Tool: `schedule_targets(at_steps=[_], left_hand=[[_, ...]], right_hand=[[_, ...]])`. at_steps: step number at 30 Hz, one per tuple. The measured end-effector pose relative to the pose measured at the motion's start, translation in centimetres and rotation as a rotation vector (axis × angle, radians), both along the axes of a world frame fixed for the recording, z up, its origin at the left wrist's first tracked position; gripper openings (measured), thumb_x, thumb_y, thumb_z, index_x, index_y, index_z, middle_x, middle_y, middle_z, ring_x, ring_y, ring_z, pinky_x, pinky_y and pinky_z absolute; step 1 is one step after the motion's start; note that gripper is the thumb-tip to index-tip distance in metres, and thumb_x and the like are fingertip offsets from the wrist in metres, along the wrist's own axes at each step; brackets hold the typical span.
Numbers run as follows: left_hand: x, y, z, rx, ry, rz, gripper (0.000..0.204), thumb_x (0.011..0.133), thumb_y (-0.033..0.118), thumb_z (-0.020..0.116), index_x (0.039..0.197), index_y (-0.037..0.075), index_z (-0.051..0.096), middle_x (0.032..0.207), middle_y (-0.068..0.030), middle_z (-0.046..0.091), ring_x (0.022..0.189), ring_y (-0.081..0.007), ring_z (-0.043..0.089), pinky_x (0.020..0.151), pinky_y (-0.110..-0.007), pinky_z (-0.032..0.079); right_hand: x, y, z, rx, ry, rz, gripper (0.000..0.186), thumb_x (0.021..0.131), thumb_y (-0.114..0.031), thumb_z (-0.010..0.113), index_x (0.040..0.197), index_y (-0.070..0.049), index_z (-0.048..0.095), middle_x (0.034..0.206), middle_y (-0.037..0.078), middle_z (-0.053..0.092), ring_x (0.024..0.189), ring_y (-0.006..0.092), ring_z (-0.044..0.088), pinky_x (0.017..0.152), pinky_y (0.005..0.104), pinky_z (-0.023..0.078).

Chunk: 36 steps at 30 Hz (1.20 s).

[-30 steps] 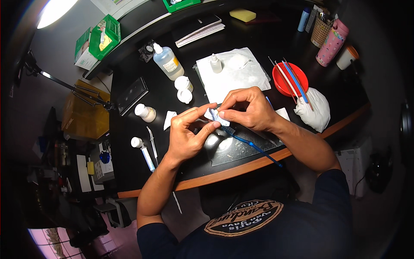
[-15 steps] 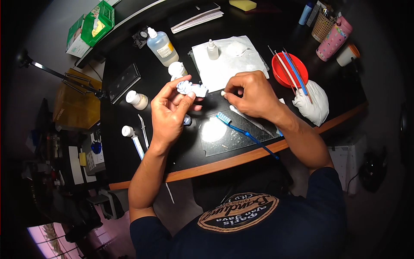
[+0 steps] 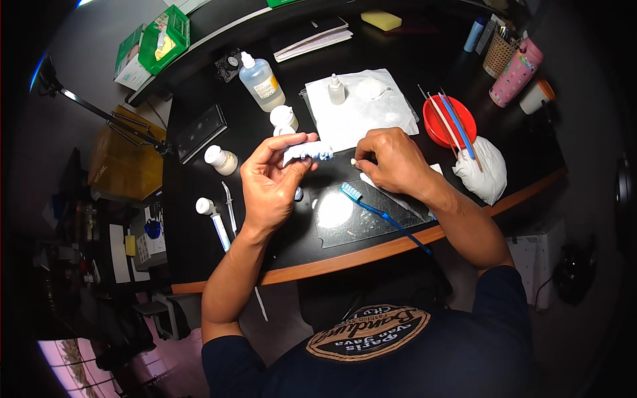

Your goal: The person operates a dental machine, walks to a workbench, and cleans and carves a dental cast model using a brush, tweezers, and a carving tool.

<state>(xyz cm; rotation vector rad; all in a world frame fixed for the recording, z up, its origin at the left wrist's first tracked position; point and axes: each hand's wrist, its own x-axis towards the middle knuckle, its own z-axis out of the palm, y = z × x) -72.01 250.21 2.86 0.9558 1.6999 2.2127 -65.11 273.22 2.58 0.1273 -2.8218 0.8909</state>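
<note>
Pale blue-white dental cast (image 3: 308, 152), matte, knobbly along ridge. Toothbrush (image 3: 383, 215), slim blue plastic handle, pale bristles, lying across scratched clear plate (image 3: 345, 232). My left hand (image 3: 273, 182) half-curled, thumb and fingers gripping cast, beyond toothbrush head and to its left. My right hand (image 3: 391, 159) curled tight, thumb and forefinger pinching small white bit (image 3: 353, 162) (too tiny to identify), just beyond toothbrush head. Cast between left thumb and fingers, apart from right hand.
</note>
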Motion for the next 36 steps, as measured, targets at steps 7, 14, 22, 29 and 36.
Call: schedule_targets(at_steps=[7, 14, 22, 29, 36], left_hand=[[-0.2, 0.1, -0.2, -0.011, -0.026, 0.012, 0.03, 0.094, -0.012, 0.063, 0.123, -0.006, 0.061, 0.125, -0.0237, 0.067, 0.107, -0.0216, 0.07, 0.091, -0.032, 0.061], [-0.5, -0.1, 0.2, -0.029, -0.077, 0.086, 0.025, 0.095, -0.01, 0.064, 0.119, -0.005, 0.059, 0.119, -0.0211, 0.068, 0.102, -0.0217, 0.072, 0.09, -0.032, 0.062], [0.0, 0.2, 0.2, -0.049, -0.067, 0.093, 0.026, 0.096, -0.006, 0.065, 0.12, -0.005, 0.058, 0.115, -0.0197, 0.068, 0.099, -0.0246, 0.074, 0.086, -0.033, 0.063], [-0.1, 0.1, -0.7, -0.012, 0.017, 0.079, 0.026, 0.092, -0.009, 0.068, 0.116, -0.004, 0.059, 0.118, -0.0188, 0.068, 0.106, -0.0204, 0.07, 0.092, -0.031, 0.06], [0.2, 0.5, -0.2, -0.024, 0.071, 0.105, 0.024, 0.092, -0.012, 0.067, 0.112, -0.003, 0.059, 0.117, -0.017, 0.069, 0.106, -0.0166, 0.069, 0.09, -0.025, 0.058]], right_hand=[[0.2, 0.7, 0.0, -0.013, 0.104, -0.004, 0.009, 0.081, -0.01, 0.075, 0.084, -0.001, 0.076, 0.086, 0.018, 0.073, 0.081, 0.0352, 0.072, 0.076, 0.0438, 0.058], [1.7, 3.0, 3.9, 0.024, -0.348, 0.131, 0.017, 0.073, -0.014, 0.085, 0.072, -0.001, 0.073, 0.062, 0.011, 0.068, 0.058, 0.0239, 0.068, 0.059, 0.0358, 0.052], [2.6, 2.5, 3.5, 0.135, -0.318, 0.138, 0.013, 0.069, -0.011, 0.082, 0.072, 0.0, 0.075, 0.065, 0.013, 0.071, 0.061, 0.0259, 0.071, 0.061, 0.0361, 0.055], [2.8, 1.7, 2.6, 0.176, -0.254, 0.095, 0.014, 0.064, -0.013, 0.075, 0.07, 0.0, 0.074, 0.063, 0.016, 0.069, 0.062, 0.0314, 0.071, 0.065, 0.0384, 0.057], [2.9, 1.7, 2.4, 0.2, -0.194, 0.08, 0.012, 0.066, -0.012, 0.07, 0.067, 0.0, 0.071, 0.062, 0.018, 0.066, 0.061, 0.0337, 0.069, 0.062, 0.0394, 0.055]])
